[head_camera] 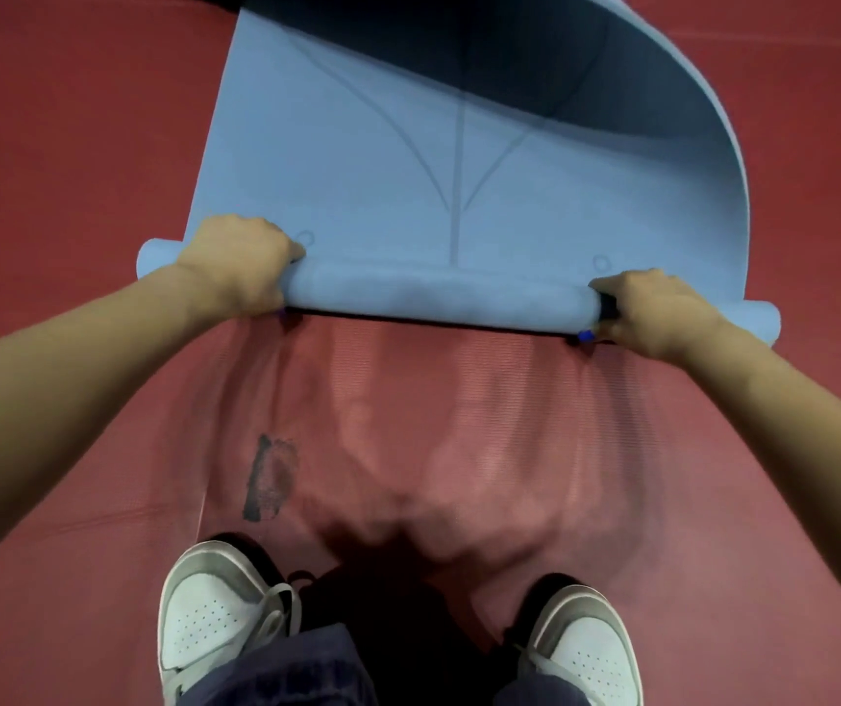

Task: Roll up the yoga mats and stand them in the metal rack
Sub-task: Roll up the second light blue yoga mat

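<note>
A light blue yoga mat (357, 145) with dark line markings lies on the red floor, stretching away from me. Its near end is wound into a roll (439, 298) that runs left to right in front of my feet. My left hand (237, 265) grips the roll near its left end, fingers curled over the top. My right hand (652, 310) grips it near the right end. The mat's far right edge curls up off the floor. No metal rack is in view.
Red textured flooring (77, 145) surrounds the mat on all sides, with a dark smudge (271, 479) on it near my left foot. My two white and grey sneakers (220, 614) stand close behind the roll.
</note>
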